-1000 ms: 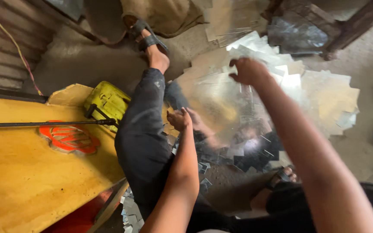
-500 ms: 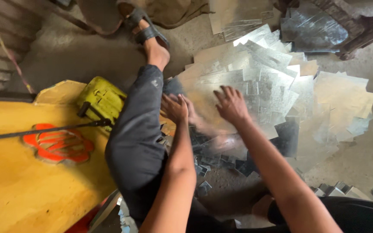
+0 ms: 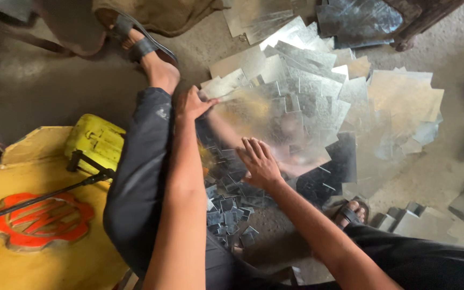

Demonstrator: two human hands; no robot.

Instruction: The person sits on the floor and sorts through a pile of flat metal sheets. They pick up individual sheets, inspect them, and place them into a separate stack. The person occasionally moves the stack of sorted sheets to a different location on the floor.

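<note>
- Pile of metal sheets [image 3: 350,102]: spread over the floor [image 3: 44,86].
- Top sheet [image 3: 264,115]: lies on the pile.
- Right hand [image 3: 260,161]: fingers spread, flat on the sheet.
- Left hand [image 3: 191,103]: grip clamped on the sheet's corner.
- Offcuts [image 3: 229,207]: scattered below.

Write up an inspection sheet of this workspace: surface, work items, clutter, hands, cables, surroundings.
Surface: grey concrete floor, dusty, bare at left.
Work items: shiny notched galvanised metal sheet, tilted above a spread pile of similar cut metal sheets.
Clutter: small metal offcut scraps heaped between the legs; more stacked sheets at lower right.
Hands: left hand grips the sheet's left edge; right hand lies open, fingers spread, against its lower part.
Cables: nothing surely seen; a thin black metal rod crosses the yellow board.
Surroundings: yellow plastic canister, red gear-shaped emblem on the board, brown sacking at top, sandalled feet.
</note>
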